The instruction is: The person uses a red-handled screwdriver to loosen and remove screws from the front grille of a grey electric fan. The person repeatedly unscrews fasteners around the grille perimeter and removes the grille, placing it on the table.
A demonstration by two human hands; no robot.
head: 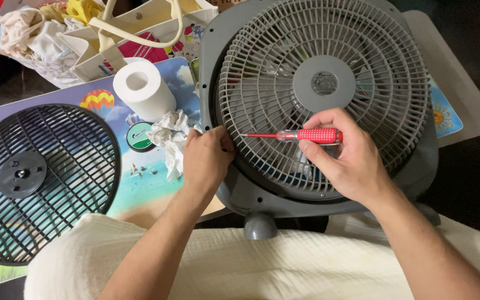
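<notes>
A fan (323, 100) lies on the right; a detached grille (40, 183) lies left on the mat (151, 183); a paper roll (143, 89) stands between them, with a bag (140, 33) farther back.

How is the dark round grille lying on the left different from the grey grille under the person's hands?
The black grille is dark, while the grey grille is pale. The black grille lies loose and flat on the picture mat; the grey grille sits in the fan housing. No hand touches the black grille; the left hand and the right hand, holding a red screwdriver, are at the grey grille. Both are round with a centre disc.
</notes>
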